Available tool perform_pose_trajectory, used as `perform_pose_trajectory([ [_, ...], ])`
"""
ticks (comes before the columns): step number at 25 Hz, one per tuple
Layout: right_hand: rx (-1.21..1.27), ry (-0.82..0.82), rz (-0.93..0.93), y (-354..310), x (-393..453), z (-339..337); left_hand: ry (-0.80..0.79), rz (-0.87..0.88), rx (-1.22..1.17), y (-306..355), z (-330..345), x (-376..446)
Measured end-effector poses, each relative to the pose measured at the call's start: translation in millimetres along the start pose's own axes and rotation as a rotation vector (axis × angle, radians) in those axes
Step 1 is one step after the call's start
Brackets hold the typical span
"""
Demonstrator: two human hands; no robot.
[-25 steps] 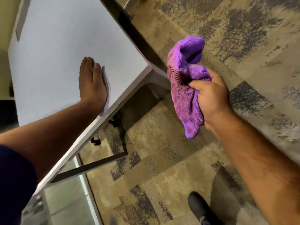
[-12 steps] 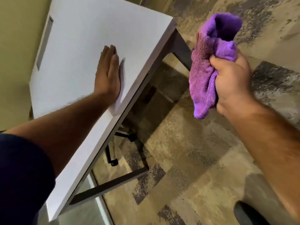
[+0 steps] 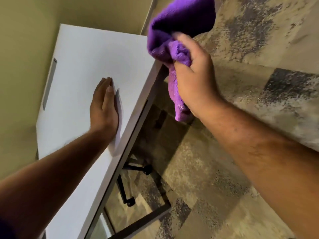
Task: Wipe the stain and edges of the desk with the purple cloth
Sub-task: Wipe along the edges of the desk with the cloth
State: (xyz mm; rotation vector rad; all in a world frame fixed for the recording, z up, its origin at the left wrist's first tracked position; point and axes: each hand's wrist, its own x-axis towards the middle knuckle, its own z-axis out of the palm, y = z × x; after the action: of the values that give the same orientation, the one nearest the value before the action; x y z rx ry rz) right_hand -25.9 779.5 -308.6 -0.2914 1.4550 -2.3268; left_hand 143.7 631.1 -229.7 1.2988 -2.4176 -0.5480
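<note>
The purple cloth (image 3: 179,28) is held bunched in the closed fingers of the right hand (image 3: 193,75), at one o'clock, over the desk (image 3: 82,66) corner. The left hand (image 3: 104,107) is laid flat, fingers extended, on the white top near its edge. Patterned carpet (image 3: 259,49) is seen beyond.

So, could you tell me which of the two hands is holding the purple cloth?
The right hand grips the purple cloth near the desk's corner; the left hand lies flat and empty on the desktop.
</note>
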Motion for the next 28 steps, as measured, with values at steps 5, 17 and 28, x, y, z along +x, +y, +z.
perform_pose_trajectory([
  [5,-0.321,0.053,-0.11,-3.7,-61.4,44.9,0.05,0.029,-0.063,-5.1,0.4,2.2],
  [17,-0.473,-0.171,-0.079,1.4,-176.0,43.4,0.213,-0.101,-0.544,-4.2,-7.8,-7.0],
  [28,-0.588,-0.1,-0.025,-5.8,-127.3,80.1,0.226,-0.091,-0.576,-3.8,-8.1,-4.5],
])
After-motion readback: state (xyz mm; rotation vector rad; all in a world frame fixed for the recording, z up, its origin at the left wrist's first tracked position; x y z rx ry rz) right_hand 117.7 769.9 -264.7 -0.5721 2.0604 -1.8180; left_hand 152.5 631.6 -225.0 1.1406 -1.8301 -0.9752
